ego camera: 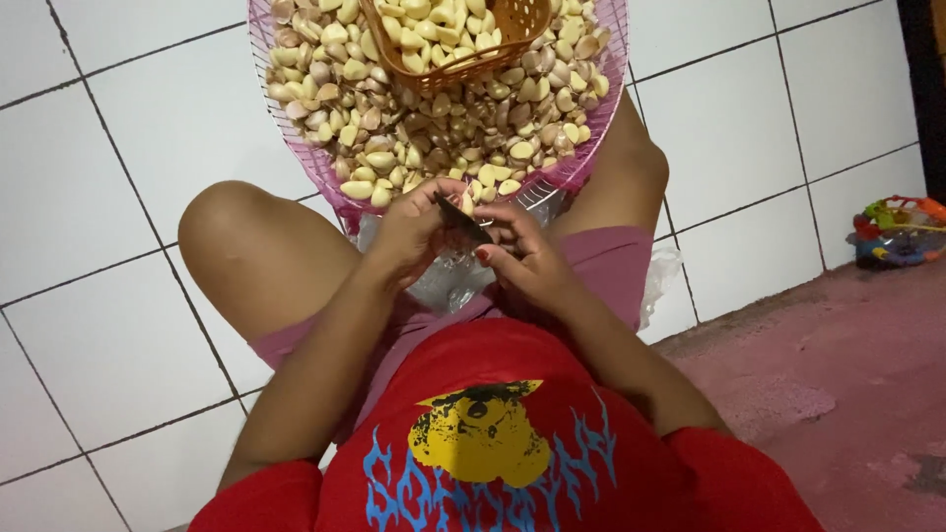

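Peeling: your left hand [414,229] pinches a garlic clove [466,204], probably; right hand [517,258] grips knife [463,222].
Next: steady blade under skin.

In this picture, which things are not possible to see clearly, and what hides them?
- Head view: the garlic clove, if any, in the left hand: hidden by its fingers.
- The dark blade: its handle is covered by the right hand.
- The pink basket and the brown basket: cut off by the top edge.
- The colourful toy: blurred and too small.
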